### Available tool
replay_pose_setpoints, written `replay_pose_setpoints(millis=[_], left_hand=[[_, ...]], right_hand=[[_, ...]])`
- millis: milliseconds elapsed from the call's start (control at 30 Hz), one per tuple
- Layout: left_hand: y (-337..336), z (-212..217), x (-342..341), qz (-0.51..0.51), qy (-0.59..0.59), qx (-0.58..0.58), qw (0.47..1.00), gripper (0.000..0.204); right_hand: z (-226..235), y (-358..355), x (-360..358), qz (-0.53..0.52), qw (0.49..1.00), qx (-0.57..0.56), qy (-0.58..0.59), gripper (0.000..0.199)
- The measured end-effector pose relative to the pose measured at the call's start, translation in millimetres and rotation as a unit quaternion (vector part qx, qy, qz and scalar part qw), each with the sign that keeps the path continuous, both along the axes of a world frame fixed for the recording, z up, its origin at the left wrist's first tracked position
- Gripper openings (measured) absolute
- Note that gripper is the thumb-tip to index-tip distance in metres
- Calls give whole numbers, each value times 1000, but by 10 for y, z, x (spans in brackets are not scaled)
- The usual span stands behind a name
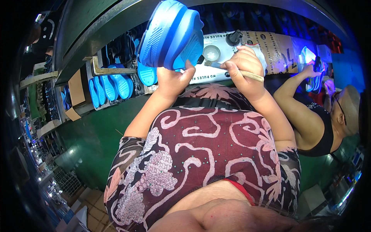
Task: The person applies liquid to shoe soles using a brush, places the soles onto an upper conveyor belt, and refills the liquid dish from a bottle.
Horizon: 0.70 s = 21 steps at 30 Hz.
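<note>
My left hand (174, 80) grips a blue shoe sole (170, 36) with thick ridged sidewalls, raised at the upper left of the bench. The thumb presses on its lower edge and the other fingers are hidden behind it. In my right hand (244, 65) is a brush with a pale wooden handle (252, 75), pinched between thumb and fingers. Its dark tip (200, 59) points left, close to the sole; whether they touch I cannot tell. Just beyond the brush sits a small round bowl (211, 53) with pale contents. A dark nozzle bottle (233, 38) stands behind my right hand.
More blue soles (112, 87) rest on a rack at the left, and another sole (147, 74) lies below the held one. Printed wrapping (280, 52) covers the bench. At the right a co-worker (313, 120) handles a shoe (316, 75) under blue light. A metal beam (112, 29) crosses above.
</note>
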State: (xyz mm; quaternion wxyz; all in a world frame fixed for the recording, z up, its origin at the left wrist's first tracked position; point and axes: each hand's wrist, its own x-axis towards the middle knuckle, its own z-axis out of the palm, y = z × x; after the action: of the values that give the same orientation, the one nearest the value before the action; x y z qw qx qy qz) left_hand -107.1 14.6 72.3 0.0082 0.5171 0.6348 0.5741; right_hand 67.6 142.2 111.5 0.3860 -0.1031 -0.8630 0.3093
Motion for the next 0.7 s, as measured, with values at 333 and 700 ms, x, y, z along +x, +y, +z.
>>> replay_pose_setpoints(millis=[333, 700], left_hand=[[-23, 314, 35, -90, 112, -38, 989, 49], [7, 226, 16, -63, 83, -16, 994, 41]], right_hand=[[11, -65, -25, 18, 999, -4, -40, 21], [26, -47, -92, -7, 999, 42, -7, 17]])
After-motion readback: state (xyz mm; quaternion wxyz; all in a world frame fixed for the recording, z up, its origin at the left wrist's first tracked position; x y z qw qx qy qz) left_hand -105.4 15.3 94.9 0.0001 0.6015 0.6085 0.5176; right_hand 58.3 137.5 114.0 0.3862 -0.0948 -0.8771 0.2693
